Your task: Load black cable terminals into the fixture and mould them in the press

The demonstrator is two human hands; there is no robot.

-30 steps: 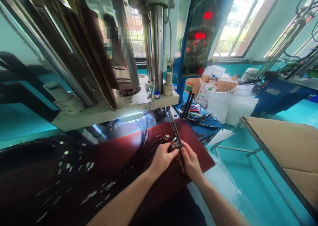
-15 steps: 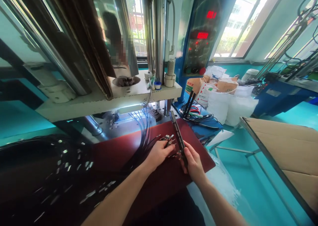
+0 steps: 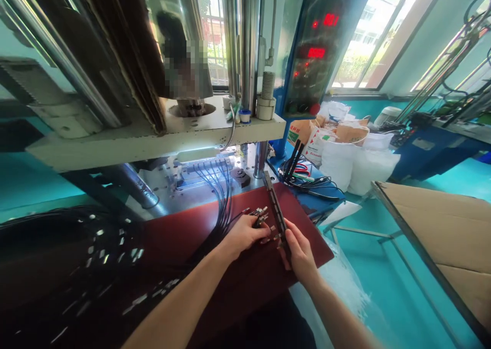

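Head view: below frame centre, my left fingers (image 3: pixel 261 233) are pinching connectors (image 3: pixel 262 214), my right fingers (image 3: pixel 293 240) gripping a dark bar (image 3: pixel 274 200).

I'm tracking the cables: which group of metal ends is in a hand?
The small metal cluster in the left hand, beside the dark bar in the right hand; the other bright ends lie scattered over the cable heap at far left.

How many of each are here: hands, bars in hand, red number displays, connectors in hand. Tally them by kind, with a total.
Hands, left hand and right hand: 2
Bar in the right hand: 1
Red displays: 2
Connectors at the left hand: too bunched to count
Total, connectors left out: 5
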